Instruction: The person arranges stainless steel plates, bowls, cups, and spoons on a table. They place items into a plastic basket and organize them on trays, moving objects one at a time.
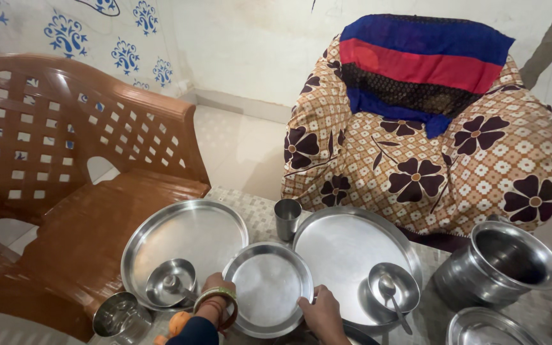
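My left hand (215, 286) and my right hand (322, 313) grip the near rim of a small round steel plate (268, 286), one on each side. The plate lies on the table between two big steel plates. The left big plate (190, 235) carries a small steel bowl (170, 282) with a spoon in it. The right big plate (346, 246) carries another small bowl (394, 287) holding a spoon (392, 295). A steel tumbler (287, 218) stands just beyond the small plate. Green bangles circle my left wrist.
A steel pot (503, 260) stands at the right, with a steel lid or dish (483, 327) in front of it. A steel cup (121, 317) sits near the left table edge. A brown plastic chair (65, 191) is at left; a cloth-draped chair (429, 128) faces me.
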